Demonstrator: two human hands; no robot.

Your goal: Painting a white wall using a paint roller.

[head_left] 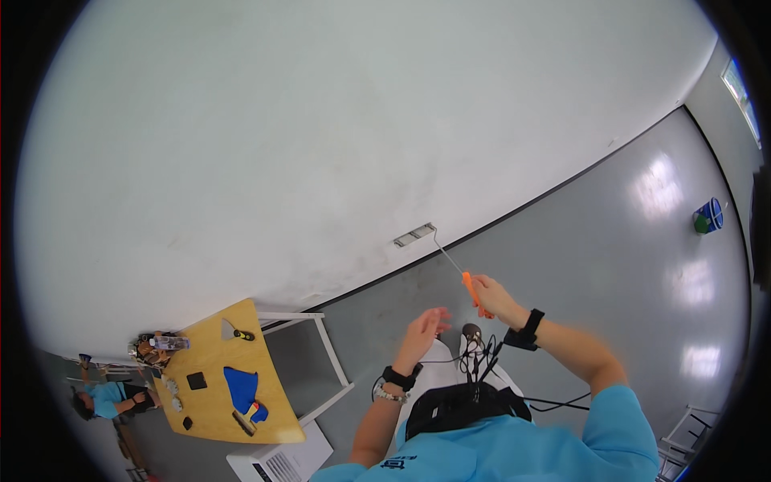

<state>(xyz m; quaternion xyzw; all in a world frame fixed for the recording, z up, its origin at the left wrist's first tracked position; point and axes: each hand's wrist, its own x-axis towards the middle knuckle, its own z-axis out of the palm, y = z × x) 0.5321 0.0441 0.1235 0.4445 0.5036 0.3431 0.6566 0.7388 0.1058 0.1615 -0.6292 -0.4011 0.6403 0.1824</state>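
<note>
My right hand (pixel 491 299) is wrapped round the orange handle of a paint roller (pixel 468 283). A thin bent metal rod runs from the handle up to the roller's head (pixel 414 234), a grey, segmented bar like a bare cage. The head lies against, or just in front of, the low part of the white wall (pixel 321 145); I cannot tell whether it touches. My left hand (pixel 426 328) hangs free in front of my body, holding nothing, with its fingers loosely apart. Both wrists wear black bands.
At the left stands a wooden-topped table (pixel 277 402) bearing a scraper (pixel 238 332), a blue cloth (pixel 240 387), a brush (pixel 243 422) and a bottle (pixel 170 343). Beyond it is another person (pixel 108 399). A blue bucket (pixel 708 217) stands on the grey floor (pixel 562 265); cables hang at my waist.
</note>
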